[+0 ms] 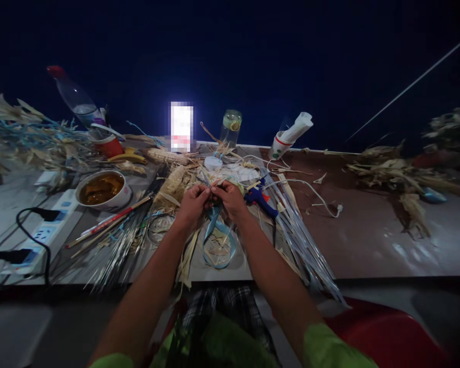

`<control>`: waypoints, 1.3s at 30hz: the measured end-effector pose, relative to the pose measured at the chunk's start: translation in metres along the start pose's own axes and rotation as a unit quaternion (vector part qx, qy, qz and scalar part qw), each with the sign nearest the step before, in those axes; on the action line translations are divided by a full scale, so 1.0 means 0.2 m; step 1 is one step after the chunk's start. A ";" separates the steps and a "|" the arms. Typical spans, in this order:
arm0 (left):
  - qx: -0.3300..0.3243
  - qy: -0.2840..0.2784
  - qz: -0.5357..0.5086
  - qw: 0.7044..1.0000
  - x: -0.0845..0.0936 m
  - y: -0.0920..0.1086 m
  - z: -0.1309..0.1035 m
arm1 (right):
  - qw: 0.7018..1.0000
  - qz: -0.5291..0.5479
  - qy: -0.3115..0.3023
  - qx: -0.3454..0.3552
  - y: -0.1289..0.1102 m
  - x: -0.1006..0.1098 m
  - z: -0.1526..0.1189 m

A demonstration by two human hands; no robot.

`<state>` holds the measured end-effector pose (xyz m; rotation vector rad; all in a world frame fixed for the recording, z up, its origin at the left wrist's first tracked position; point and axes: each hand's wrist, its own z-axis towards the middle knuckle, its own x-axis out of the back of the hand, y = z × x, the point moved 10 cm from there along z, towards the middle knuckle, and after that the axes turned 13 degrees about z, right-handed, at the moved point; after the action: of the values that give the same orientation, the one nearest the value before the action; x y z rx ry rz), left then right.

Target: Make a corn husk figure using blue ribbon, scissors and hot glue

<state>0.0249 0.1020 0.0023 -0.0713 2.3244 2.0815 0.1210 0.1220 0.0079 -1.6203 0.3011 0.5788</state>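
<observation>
My left hand (193, 205) and my right hand (231, 200) meet fingertip to fingertip over the middle of the table. Both are closed in a pinch, and what sits between the fingers is too small and blurred to name. A light blue ribbon (233, 245) makes a loop just below my hands; I cannot tell whether they hold its upper end. Pale dried corn husks (187, 258) lie under and around my wrists. Close by on the right is a blue glue gun (261, 198). A corn cob (172, 186) lies beyond my left hand.
Thin dark wires (117, 255) spread at left, clear glue sticks (302, 230) at right. A bowl of brown liquid (103, 204), a power strip (48, 232) and a tilted bottle (76, 99) stand left. Behind are a bright screen (181, 125), a jar (230, 128) and a paper cup (279, 145).
</observation>
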 end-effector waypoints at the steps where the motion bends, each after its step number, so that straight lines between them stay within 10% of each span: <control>1: 0.001 -0.001 0.002 1.000 0.00 0.00 0.00 | 1.000 -0.006 -0.001 0.003 -0.01 0.00 0.00; 27: 0.079 -0.020 -0.133 0.988 -0.02 0.02 -0.04 | 0.999 0.043 0.009 0.016 -0.05 0.01 -0.01; 39: 0.017 -0.063 -0.025 0.998 -0.09 0.03 -0.04 | 0.993 -0.043 0.064 0.085 -0.15 0.06 0.00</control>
<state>0.0433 0.0951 0.0092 0.0033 2.2604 1.9627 0.1469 0.1269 0.0259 -1.4998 0.3630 0.3741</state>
